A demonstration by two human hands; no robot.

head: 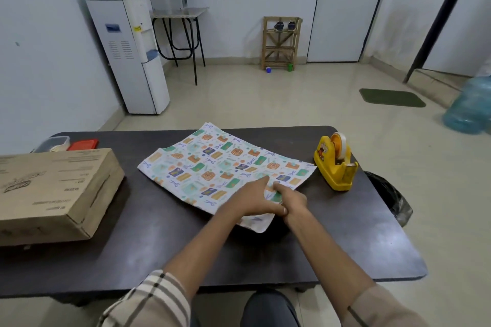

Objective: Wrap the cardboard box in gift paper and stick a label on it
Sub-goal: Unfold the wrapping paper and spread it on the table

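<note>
So, both hands meet at the near right corner of the gift paper (212,164) — a thin, folded rectangular sheet, white and printed with small orange, green and blue parcels and scissors. It lies flat on the dark, smooth, round-cornered surface (148,241) and stretches away from the hands to their left and front. The left hand (252,200) lies on the sheet with its fingers straight, pressing the paper down. The right hand (292,200) sits just beside it, touching it at the wrist, with one finger stretched onto the print; blur hides whether its other fingers pinch the paper's edge, so I cannot tell its grip.

Well to the left of the left hand, apart from the paper, rests the cardboard box (53,188) — a long, plain brown carton with faint printing, lying on a broad side. Beyond it, at the surface's far left edge, are a clear plastic container (53,143) and a red lid (83,145) side by side. Right of the right hand and a little farther off stands a yellow plastic tape dispenser (336,164) carrying a roll of tape, near the paper's far right corner but not touching it. Past the surface's right edge hangs a crinkled black bin bag (388,194). Farther off on the tiled floor are a white water dispenser (127,53), a wooden shoe rack (281,42) and a green mat (392,97).
</note>
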